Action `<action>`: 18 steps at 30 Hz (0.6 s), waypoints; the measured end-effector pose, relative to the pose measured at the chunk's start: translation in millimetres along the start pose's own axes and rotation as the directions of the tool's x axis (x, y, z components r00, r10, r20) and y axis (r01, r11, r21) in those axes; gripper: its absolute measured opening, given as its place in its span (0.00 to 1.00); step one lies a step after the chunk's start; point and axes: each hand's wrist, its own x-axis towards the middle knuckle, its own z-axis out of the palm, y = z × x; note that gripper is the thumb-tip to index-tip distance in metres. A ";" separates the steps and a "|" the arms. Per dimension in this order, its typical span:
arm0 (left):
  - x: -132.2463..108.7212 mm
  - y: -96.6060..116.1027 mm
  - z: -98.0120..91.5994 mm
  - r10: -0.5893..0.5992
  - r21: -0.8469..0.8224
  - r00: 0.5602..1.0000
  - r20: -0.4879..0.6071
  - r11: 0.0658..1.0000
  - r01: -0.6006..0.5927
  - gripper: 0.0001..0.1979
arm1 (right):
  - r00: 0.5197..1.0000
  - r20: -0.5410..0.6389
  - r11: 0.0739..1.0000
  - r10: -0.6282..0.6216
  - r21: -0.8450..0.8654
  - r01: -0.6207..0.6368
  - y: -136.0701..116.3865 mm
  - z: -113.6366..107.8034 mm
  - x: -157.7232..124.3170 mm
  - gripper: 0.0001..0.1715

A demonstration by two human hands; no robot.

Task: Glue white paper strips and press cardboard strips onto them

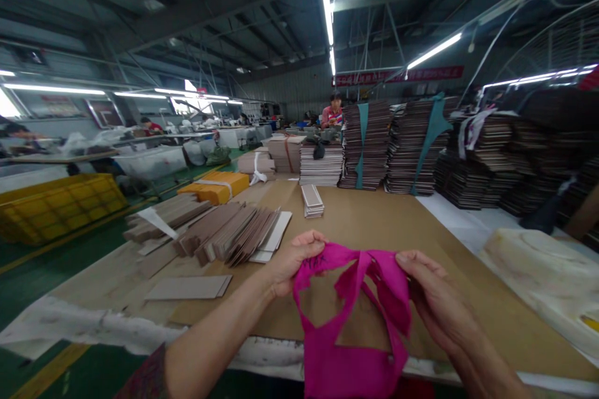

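A magenta cloth [350,365] hangs over the desk's [374,215] near edge, its top band stretched left to right and its longer drop pointing down toward the wearer. The hands are well apart, left [292,262] and right [433,283] each closed, pinching an upper corner between thumb and fingers.

A bright magenta cloth [346,368] hangs upright toward six o'clock in the view, its upper edge stretched between the left fingers [312,242] at its eleven and the right fingers [414,262] at its one. Narrow, twisted strips surround large openings; dark handwritten letters mark its eleven o'clock corner. A broad, solid panel fills six o'clock, running out of view.
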 end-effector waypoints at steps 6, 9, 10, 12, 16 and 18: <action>11.8 8.9 -17.5 -0.008 0.173 1.000 0.022 0.985 0.004 0.19 | 0.992 0.007 0.988 0.123 0.096 -0.123 -4.4 -7.9 11.3 0.23; 19.5 8.3 -23.6 0.088 0.380 0.994 -0.064 0.923 -0.058 0.16 | 0.990 0.067 0.980 0.122 0.148 -0.131 -3.4 -12.6 16.2 0.23; 21.0 7.1 -23.8 0.154 0.475 0.984 -0.094 0.875 -0.092 0.15 | 0.989 0.099 0.974 0.110 0.189 -0.128 -3.4 -13.5 17.6 0.23; 20.6 4.1 -18.7 0.319 0.639 0.943 -0.097 0.746 -0.187 0.13 | 0.984 0.155 0.963 0.084 0.242 -0.120 -4.5 -12.1 19.5 0.21; 6.7 -1.5 15.0 0.532 0.753 0.844 0.070 0.526 -0.395 0.17 | 0.976 0.206 0.974 0.076 0.195 -0.117 -11.6 6.9 18.7 0.21; -0.7 -4.4 35.6 0.512 0.759 0.847 0.141 0.494 -0.424 0.22 | 0.979 0.184 0.979 0.089 0.163 -0.120 -17.4 21.9 15.0 0.23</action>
